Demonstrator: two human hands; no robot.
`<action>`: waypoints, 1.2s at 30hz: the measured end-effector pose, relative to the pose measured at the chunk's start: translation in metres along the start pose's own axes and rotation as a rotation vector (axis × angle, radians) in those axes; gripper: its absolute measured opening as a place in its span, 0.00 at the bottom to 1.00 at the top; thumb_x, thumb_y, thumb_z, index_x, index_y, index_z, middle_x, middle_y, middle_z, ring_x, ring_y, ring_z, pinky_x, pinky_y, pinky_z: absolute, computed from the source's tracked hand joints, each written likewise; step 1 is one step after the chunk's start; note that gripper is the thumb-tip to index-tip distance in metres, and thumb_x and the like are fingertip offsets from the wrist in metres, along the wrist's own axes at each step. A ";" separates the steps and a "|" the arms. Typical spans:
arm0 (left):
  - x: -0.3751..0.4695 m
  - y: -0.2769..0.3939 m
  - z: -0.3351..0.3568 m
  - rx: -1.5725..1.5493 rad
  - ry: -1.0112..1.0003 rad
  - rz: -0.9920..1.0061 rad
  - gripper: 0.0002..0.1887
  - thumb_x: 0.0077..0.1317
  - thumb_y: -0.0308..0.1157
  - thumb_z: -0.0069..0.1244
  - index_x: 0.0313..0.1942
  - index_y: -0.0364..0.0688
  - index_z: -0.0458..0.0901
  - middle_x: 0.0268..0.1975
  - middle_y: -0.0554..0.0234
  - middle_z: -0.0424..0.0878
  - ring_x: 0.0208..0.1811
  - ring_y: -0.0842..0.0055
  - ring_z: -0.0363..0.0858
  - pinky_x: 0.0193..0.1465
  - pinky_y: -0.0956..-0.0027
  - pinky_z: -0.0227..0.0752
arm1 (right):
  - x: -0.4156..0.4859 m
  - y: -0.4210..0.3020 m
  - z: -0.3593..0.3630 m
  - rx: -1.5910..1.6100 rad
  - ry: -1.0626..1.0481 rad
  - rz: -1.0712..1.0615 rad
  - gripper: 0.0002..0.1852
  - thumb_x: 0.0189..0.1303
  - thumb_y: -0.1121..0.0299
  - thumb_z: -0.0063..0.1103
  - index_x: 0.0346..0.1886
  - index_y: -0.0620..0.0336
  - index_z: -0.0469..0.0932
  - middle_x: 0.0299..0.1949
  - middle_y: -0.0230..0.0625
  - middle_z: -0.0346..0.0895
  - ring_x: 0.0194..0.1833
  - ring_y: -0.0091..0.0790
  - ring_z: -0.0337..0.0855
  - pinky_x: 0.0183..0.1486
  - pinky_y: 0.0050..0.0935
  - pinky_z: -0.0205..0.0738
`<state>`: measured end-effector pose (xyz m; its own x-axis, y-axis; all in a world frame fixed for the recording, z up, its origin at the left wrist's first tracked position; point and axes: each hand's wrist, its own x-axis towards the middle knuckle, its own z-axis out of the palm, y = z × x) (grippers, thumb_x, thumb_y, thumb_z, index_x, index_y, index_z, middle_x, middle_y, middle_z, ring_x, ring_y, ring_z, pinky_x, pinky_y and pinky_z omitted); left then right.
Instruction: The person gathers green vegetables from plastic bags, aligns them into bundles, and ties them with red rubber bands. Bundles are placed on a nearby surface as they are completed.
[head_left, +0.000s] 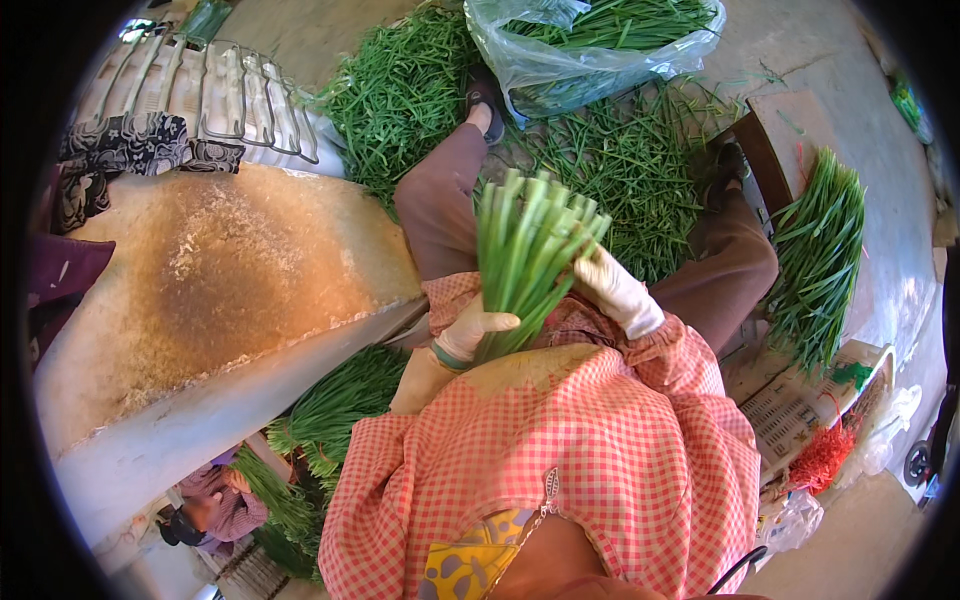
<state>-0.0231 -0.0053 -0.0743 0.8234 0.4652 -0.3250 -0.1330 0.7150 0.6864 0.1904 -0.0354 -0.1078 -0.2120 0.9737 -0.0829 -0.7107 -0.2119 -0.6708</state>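
Note:
A thick bunch of long green stalks, like garlic chives (525, 247), stands upright over my lap with its pale cut ends pointing away from me. Around its lower part my gloved left hand (476, 330) is closed, thumb across the front. My gloved right hand (611, 289) is at the bunch's right side, its fingertips against the outer stalks near the pale ends. Those fingertips are partly hidden, so I cannot tell whether they pinch a stalk. The leaf ends run down toward my checked smock (555, 420).
Loose green leaves (615, 172) cover the floor between my feet. Beyond is a plastic bag of greens (600, 67). Another bunch (817, 255) lies on a board at right, near a white crate (787, 409) and red ties (823, 457). A stained slab (232, 277) stands left; a person (217, 502) sits behind it.

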 end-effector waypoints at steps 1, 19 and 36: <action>0.001 0.005 0.004 0.063 -0.010 -0.035 0.38 0.54 0.34 0.58 0.65 0.36 0.62 0.59 0.64 0.72 0.59 0.75 0.70 0.60 0.69 0.66 | 0.009 -0.006 0.009 0.033 0.016 0.005 0.50 0.55 0.54 0.69 0.74 0.58 0.46 0.69 0.43 0.57 0.68 0.41 0.60 0.69 0.40 0.56; 0.060 0.056 -0.009 -0.129 -0.136 -0.389 0.41 0.51 0.41 0.64 0.64 0.39 0.64 0.58 0.44 0.74 0.53 0.62 0.79 0.55 0.62 0.75 | 0.046 -0.035 0.041 -0.105 0.116 -0.183 0.48 0.47 0.67 0.75 0.71 0.61 0.55 0.63 0.42 0.68 0.61 0.37 0.71 0.60 0.33 0.68; 0.085 0.231 0.005 0.075 0.095 0.399 0.18 0.57 0.24 0.57 0.49 0.38 0.74 0.39 0.58 0.83 0.42 0.68 0.84 0.46 0.63 0.80 | 0.084 -0.048 0.060 -0.508 -0.208 -0.035 0.36 0.57 0.59 0.69 0.67 0.60 0.64 0.55 0.32 0.75 0.52 0.28 0.72 0.60 0.30 0.66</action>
<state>0.0191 0.1962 0.0599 0.6604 0.7467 -0.0796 -0.3884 0.4303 0.8149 0.1661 0.0513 -0.0380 -0.3586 0.9317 0.0587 -0.3178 -0.0626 -0.9461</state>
